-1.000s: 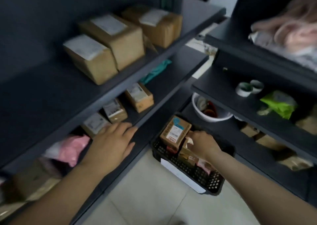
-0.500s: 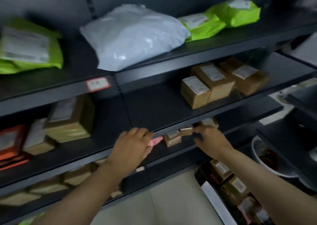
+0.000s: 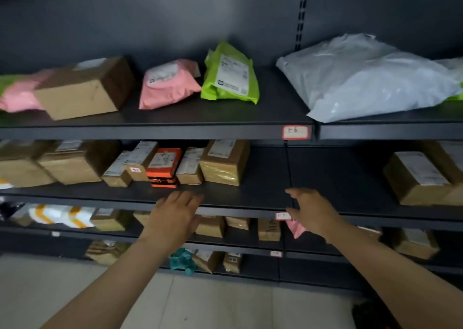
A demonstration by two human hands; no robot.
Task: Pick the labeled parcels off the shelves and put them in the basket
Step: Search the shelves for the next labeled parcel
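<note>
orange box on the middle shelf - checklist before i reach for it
1. Left hand empty, fingers straight: ok.
2. Right hand empty: ok.
3. Orange box shows a label on top: ok.
4. Shelf in front of it bare: ok.
5. Finger room at its sides: not ok, small boxes crowd both sides.
6. Basket position: cannot tell, not in view.

Dark grey shelves; pink mailer; lime-green mailer; orange box; brown cartons.
</note>
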